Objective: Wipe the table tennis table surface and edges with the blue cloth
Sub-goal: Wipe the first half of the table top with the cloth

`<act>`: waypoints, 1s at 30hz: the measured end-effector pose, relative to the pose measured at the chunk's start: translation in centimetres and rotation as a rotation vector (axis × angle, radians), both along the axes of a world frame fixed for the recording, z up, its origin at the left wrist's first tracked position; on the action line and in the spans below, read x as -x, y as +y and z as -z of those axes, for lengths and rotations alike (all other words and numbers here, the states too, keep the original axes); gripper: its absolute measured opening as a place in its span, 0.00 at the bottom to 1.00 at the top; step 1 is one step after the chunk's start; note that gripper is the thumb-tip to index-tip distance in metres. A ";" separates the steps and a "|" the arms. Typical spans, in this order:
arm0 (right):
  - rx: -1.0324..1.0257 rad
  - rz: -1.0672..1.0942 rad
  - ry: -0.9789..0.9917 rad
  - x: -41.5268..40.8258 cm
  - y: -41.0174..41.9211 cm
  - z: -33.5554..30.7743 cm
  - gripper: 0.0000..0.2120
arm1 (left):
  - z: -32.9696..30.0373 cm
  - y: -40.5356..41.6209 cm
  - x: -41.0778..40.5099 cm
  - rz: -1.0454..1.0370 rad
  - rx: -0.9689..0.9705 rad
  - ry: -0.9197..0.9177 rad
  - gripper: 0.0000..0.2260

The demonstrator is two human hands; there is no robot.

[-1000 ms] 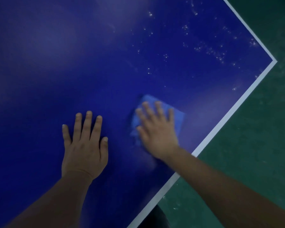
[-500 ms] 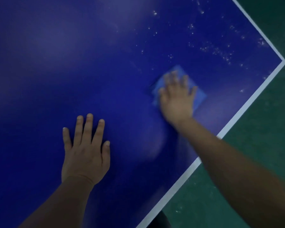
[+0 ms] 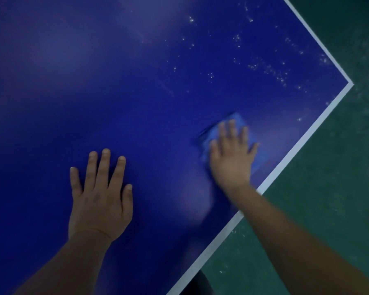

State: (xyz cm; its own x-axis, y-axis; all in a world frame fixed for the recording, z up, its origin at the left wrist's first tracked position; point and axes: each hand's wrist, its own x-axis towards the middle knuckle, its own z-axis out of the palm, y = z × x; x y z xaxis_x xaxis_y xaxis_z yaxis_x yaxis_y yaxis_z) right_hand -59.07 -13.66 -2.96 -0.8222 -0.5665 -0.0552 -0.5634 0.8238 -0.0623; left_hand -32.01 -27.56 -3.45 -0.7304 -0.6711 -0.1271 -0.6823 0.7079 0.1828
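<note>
The dark blue table tennis table (image 3: 136, 92) fills most of the head view, its corner at the right with a white edge line (image 3: 307, 133). My right hand (image 3: 230, 158) lies flat, fingers spread, pressing the folded blue cloth (image 3: 239, 120) onto the surface a short way in from the white line. Part of the cloth shows beyond the fingertips and on both sides of the hand. My left hand (image 3: 100, 196) rests palm down on the bare table to the left, fingers apart, holding nothing. White specks of dirt (image 3: 271, 69) dot the surface toward the corner.
Green floor (image 3: 328, 188) lies beyond the table's right edges, with a few white specks near the edge. A dark rounded object (image 3: 198, 284) shows under the table edge at the bottom.
My right hand slid the cloth away from me toward the corner, then back nearer and closer to the white edge line. The left hand stayed flat in place.
</note>
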 end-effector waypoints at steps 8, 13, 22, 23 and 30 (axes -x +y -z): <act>-0.070 -0.519 0.060 5.8 6.2 0.3 0.28 | -0.1 0.0 0.1 -0.003 -0.013 0.016 0.28; -0.029 0.286 -0.073 6.7 0.9 -1.0 0.29 | -0.2 -0.1 0.1 0.002 0.001 -0.017 0.27; -0.033 -1.034 0.045 -0.3 -12.2 0.4 0.27 | 0.2 -0.1 -0.1 0.017 0.028 -0.006 0.27; -0.030 -0.904 0.046 2.8 -13.5 0.4 0.28 | 0.1 -0.1 -0.2 0.018 0.028 -0.004 0.27; -0.020 -0.225 -0.006 5.2 -16.5 -0.7 0.28 | 0.0 -0.1 0.0 0.021 -0.005 -0.013 0.27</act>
